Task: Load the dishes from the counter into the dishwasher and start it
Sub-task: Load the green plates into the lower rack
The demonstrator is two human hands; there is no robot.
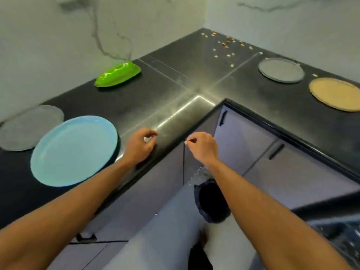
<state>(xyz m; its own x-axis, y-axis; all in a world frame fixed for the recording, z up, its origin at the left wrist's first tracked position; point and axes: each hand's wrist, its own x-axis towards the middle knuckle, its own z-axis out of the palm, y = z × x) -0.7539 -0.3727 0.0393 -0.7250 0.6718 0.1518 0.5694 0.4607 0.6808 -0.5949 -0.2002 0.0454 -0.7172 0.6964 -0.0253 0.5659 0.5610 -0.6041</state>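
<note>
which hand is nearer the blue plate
Left. The left hand is just right of the blue plate, close to its rim; the right hand is farther right, beyond the counter edge.

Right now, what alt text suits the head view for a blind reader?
A person's empty left hand and right hand hover loosely curled at a black counter's inner corner. On it lie a blue plate, a green dish, a left grey plate, a right grey plate and a tan plate.

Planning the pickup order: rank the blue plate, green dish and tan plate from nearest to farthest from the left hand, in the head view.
1. Blue plate, just left of the left hand.
2. Green dish, farther back, slightly left.
3. Tan plate, far off to the right.
</note>
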